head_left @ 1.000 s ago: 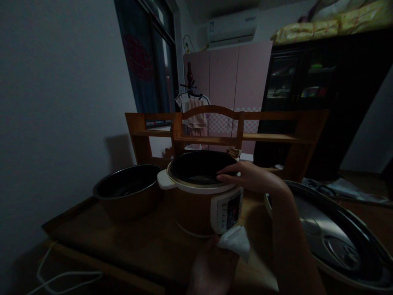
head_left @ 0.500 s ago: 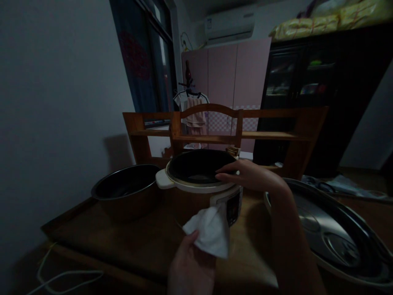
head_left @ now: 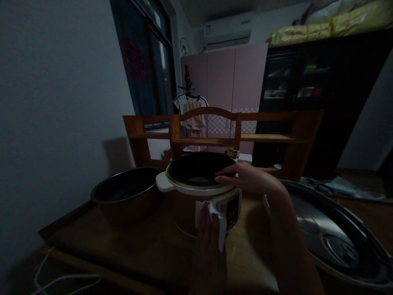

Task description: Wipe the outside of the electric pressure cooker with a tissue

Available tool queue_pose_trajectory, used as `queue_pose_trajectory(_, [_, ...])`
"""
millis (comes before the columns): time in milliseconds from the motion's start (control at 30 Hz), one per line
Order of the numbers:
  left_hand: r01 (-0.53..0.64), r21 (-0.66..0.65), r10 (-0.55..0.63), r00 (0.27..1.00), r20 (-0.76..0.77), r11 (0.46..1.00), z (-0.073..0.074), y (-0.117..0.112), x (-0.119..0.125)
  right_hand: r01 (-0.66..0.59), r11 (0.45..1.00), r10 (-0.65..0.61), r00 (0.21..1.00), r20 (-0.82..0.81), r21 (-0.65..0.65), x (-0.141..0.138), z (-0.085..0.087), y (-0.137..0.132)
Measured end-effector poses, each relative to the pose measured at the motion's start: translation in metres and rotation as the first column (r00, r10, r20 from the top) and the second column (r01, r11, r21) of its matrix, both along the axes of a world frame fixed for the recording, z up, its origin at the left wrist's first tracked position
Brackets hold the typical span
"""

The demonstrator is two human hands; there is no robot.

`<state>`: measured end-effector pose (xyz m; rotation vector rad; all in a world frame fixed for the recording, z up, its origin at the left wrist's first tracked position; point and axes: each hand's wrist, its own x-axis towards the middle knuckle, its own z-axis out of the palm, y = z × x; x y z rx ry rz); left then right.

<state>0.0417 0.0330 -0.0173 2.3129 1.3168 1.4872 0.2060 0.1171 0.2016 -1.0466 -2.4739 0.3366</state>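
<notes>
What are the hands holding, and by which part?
The left hand holds a white cloth by its middle, edges poking out. The right hand is at the cooker's rim; whether it grips, I can't tell.

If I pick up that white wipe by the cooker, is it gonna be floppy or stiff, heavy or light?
Probably floppy: the white wipe folds and creases around the left hand. Likely light, since its edges look thin. I can't tell if it's damp.

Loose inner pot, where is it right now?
In the head view, the inner pot sits on the wooden table at the left, between the wall and the electric cooker.
</notes>
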Motion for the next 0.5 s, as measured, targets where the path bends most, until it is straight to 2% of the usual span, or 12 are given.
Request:
queue_pose_trajectory(100, [0.039, -0.038, -0.035, 0.994, 0.1, 0.999, -0.008, -0.01, 0.003, 0.01, 1.0, -0.01, 1.0, 0.002, -0.007, 0.0, 0.0, 0.001])
queue_pose_trajectory(200, [0.01, -0.016, -0.007, 0.985, 0.171, 1.0, -0.004, -0.016, 0.004, 0.013, 1.0, -0.013, 1.0, 0.005, -0.018, 0.0, 0.0, 0.001])
queue_pose_trajectory(267, [-0.022, 0.059, 0.014, 0.992, 0.127, 0.998, 0.009, -0.015, 0.002, 0.009, 1.0, -0.008, 1.0, 0.008, -0.018, 0.0, -0.001, 0.002])
queue_pose_trajectory(367, [-0.038, 0.182, 0.048, 0.998, -0.05, 0.983, 0.036, -0.007, -0.001, 0.007, 1.0, -0.007, 1.0, 0.015, -0.01, -0.001, 0.0, 0.002])
queue_pose_trajectory(433, [-0.004, 0.158, 0.033, 0.982, -0.184, 0.987, 0.053, -0.001, -0.002, 0.011, 1.0, -0.011, 1.0, 0.018, -0.011, -0.001, 0.0, 0.002])
queue_pose_trajectory(500, [-0.023, 0.143, 0.055, 0.973, -0.226, 0.99, 0.064, 0.003, 0.0, 0.012, 1.0, -0.011, 1.0, 0.019, -0.015, -0.001, 0.0, 0.002])
